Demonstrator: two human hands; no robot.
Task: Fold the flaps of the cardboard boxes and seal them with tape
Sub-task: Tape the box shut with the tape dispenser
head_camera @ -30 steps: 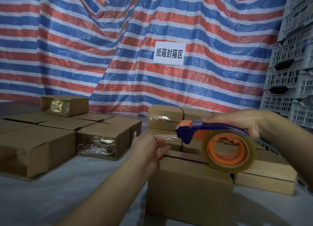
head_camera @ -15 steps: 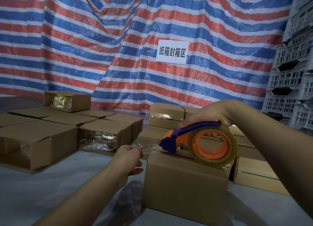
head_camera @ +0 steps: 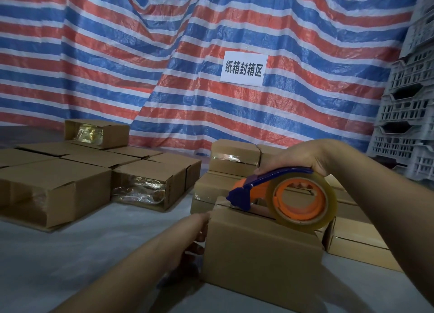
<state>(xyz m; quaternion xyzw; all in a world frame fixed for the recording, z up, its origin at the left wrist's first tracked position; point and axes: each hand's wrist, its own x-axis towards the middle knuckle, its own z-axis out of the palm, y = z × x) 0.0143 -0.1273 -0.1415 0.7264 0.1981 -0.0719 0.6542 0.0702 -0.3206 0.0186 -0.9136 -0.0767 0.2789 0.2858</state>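
Lowered now, the tape dispenser [head_camera: 281,200] sits on the near box [head_camera: 260,251], right hand [head_camera: 303,157] clasping its handle — left hand [head_camera: 197,228] against the box's left end, fingers hidden, grip unclear.

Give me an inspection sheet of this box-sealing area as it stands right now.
Surface: grey floor covering, boxes standing directly on it.
Job's things: near box, flaps folded down; tape dispenser resting on its top seam at the left end.
Clutter: group of boxes at left, some ends showing shiny clear tape; more boxes stacked behind the near box.
Hands: left hand pressed against the near box's left side, fingers partly hidden; right hand grips the dispenser's blue handle.
Cables: nothing seen.
Surroundings: striped tarp with a white paper sign; grey plastic crates stacked at right.
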